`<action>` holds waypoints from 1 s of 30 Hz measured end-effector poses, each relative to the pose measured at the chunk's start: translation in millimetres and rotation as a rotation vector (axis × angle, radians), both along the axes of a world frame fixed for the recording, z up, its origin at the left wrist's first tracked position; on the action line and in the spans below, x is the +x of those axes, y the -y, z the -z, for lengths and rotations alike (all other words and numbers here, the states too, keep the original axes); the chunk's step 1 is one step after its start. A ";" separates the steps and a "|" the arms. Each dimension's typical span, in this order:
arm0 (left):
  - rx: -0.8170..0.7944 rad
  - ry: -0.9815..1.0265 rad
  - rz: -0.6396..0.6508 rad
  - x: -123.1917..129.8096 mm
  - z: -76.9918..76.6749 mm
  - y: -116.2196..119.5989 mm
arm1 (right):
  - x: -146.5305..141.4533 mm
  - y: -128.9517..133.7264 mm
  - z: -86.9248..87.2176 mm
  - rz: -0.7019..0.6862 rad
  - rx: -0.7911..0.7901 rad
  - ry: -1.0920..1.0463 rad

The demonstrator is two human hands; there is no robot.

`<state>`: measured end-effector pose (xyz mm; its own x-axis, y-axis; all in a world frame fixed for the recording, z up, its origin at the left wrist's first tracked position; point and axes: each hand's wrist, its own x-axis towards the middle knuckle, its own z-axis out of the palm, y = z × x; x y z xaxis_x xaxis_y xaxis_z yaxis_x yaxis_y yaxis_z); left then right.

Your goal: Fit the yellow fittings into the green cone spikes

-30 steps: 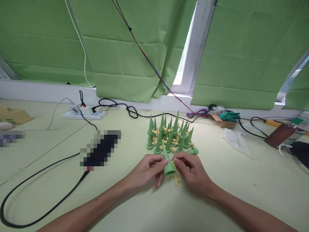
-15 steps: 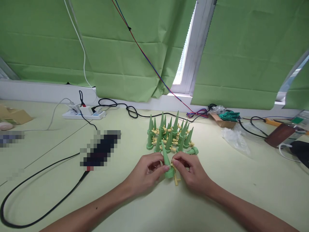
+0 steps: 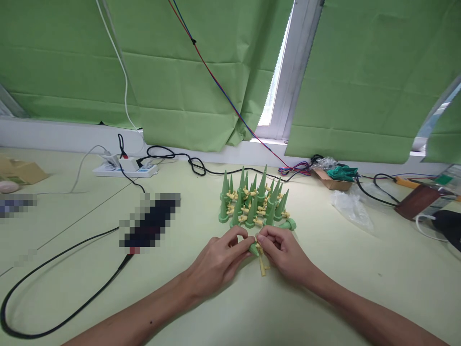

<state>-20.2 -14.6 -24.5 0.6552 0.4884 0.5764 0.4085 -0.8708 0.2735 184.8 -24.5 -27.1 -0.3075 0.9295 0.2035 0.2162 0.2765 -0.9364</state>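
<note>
My left hand [image 3: 225,254] is closed on a green cone [image 3: 254,249], whose tip points down toward me; its base is hidden by the fingers. My right hand [image 3: 284,250] pinches a small yellow part [image 3: 258,239] against the cone's right side. Below the fingertips a yellow piece with a short side arm [image 3: 263,267] lies on the table. Just beyond both hands, several green cones [image 3: 251,214] stand upright in a cluster with small yellow pieces among them. One green cone [image 3: 289,224] lies on its side at the cluster's near right corner.
A power strip [image 3: 126,168] and black cables run along the back. A pixelated dark object [image 3: 151,223] with a black cable lies left. At the right are a cardboard box [image 3: 331,180], clear plastic bags [image 3: 351,209] and a brown-labelled bottle [image 3: 418,202].
The cone in my left hand has turned over, from tip up and away to tip down toward me. My left fingers now cover its base. My right hand has barely moved.
</note>
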 end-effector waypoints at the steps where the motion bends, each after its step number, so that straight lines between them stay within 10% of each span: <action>1: 0.024 -0.006 -0.010 0.0 0.3 -0.2 | 0.0 -0.6 0.7 -0.005 -0.026 -0.029; 21: -0.440 0.177 -0.060 6.6 -9.4 1.8 | -0.8 4.7 -1.5 0.026 0.133 0.070; 30: -1.088 0.365 0.050 11.8 -11.9 -2.9 | 1.5 4.9 -3.4 0.006 0.303 0.204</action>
